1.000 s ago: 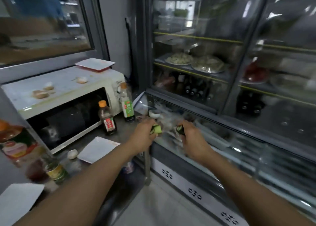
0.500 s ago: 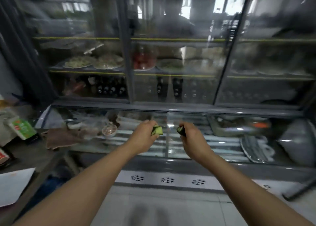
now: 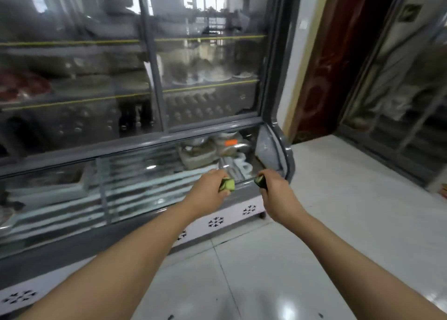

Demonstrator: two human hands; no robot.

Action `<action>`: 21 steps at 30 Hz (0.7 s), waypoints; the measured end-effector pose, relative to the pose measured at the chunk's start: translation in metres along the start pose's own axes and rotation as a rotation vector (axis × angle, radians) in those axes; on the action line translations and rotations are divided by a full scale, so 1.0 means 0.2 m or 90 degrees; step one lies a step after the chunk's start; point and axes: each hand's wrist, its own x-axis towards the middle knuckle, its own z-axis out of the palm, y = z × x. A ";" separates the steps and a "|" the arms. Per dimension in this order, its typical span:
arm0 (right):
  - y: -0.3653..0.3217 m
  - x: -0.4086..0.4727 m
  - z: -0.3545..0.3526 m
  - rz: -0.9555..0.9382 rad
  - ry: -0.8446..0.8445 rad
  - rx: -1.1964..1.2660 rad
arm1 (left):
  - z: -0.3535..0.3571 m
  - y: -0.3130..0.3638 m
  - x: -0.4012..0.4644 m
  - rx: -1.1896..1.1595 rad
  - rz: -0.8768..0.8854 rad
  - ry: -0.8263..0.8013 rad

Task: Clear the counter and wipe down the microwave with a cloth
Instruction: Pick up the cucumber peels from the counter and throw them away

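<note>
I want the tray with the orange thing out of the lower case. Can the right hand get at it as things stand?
Probably not. The right hand already grips a green piece, and the tray sits behind the lower case's glass, which looks closed.

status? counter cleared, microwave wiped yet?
Done: cannot confirm; neither counter nor microwave is in view. In hand: the left hand holds a small green cut vegetable piece and the right hand holds a darker green piece, both before the grey glass-fronted display fridge, above white floor tiles. Left: no cloth visible, so wiping looks unstarted.
</note>
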 end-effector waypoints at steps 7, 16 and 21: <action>0.61 -0.12 -0.38 0.127 0.086 0.007 | 0.41 0.55 0.37 0.014 0.137 -0.081; 1.30 0.09 -0.67 0.247 0.141 -0.024 | 0.89 1.05 0.98 -0.015 0.252 -0.136; 1.68 0.40 -0.82 0.279 0.129 -0.042 | 1.13 1.26 1.47 -0.042 0.273 -0.162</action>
